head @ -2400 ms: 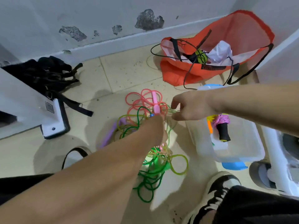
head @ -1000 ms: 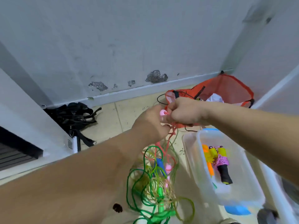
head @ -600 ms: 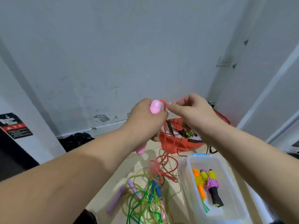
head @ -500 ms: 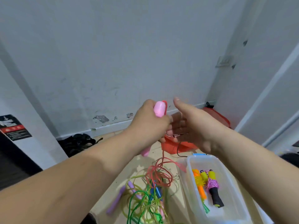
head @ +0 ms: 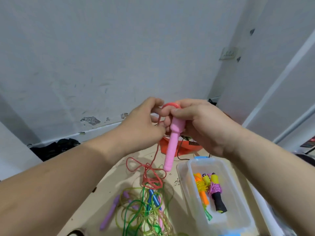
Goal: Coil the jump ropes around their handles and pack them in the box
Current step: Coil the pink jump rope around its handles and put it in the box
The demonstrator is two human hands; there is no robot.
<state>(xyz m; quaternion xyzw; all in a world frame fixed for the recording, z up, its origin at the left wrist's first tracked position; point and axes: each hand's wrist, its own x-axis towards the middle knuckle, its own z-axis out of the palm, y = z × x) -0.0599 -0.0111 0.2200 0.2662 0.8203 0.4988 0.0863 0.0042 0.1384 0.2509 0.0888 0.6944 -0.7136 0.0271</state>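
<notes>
Aloft, pink handle [head: 171, 150] held, red rope [head: 148, 169] dangling

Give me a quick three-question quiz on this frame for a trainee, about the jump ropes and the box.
1. True or false: the pink handle is already lying inside the box.
2. Where does the slack of the red rope go? A: wound tightly round its handle. B: trailing down onto the tangled pile of other ropes. C: draped over the box rim.
3. In the box, what colour is the handle of the purple-wound rope?

Key: 1 false, it is held up in the air; 2 B; 3 black.
</notes>
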